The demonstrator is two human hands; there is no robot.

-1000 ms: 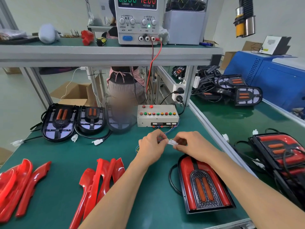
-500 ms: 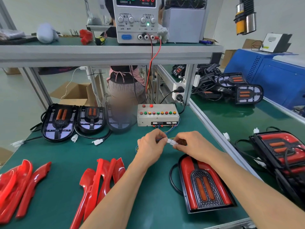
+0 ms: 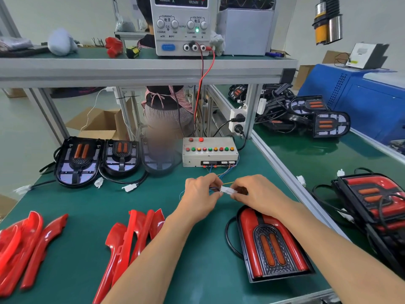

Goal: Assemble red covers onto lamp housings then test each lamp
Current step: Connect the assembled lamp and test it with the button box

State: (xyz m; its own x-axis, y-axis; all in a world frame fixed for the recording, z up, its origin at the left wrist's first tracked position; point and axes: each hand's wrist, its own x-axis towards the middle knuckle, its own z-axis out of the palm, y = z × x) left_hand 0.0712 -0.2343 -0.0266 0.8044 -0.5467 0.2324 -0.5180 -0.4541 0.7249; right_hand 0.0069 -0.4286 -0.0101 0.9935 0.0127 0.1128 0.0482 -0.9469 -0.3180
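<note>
Connector: a white plug [image 3: 227, 190] above the green counter [image 3: 87, 205], pinched between both hands, thin coloured wires running from it toward the test box [image 3: 210, 152].
Left hand [image 3: 200, 197]: fingers curled, pinching the plug's left end.
Right hand [image 3: 256, 194]: fingers curled, gripping the plug's right end.
Assembled lamp [image 3: 272, 244]: red cover fitted, flat on the counter under the right forearm.
Bare housings [image 3: 96, 161]: a row at the counter's far left edge, cables trailing.
Red covers [image 3: 131, 240]: loose groups at near left.
Shelf [image 3: 140, 69]: above the counter, carrying a power supply [image 3: 182, 25] with a green light lit.
Side counter [image 3: 311, 159]: to the right, with more lamps [image 3: 315, 115].
Room: pale walls, a blue cabinet [image 3: 359, 102], cardboard boxes on the floor, another person standing beyond the frame.
</note>
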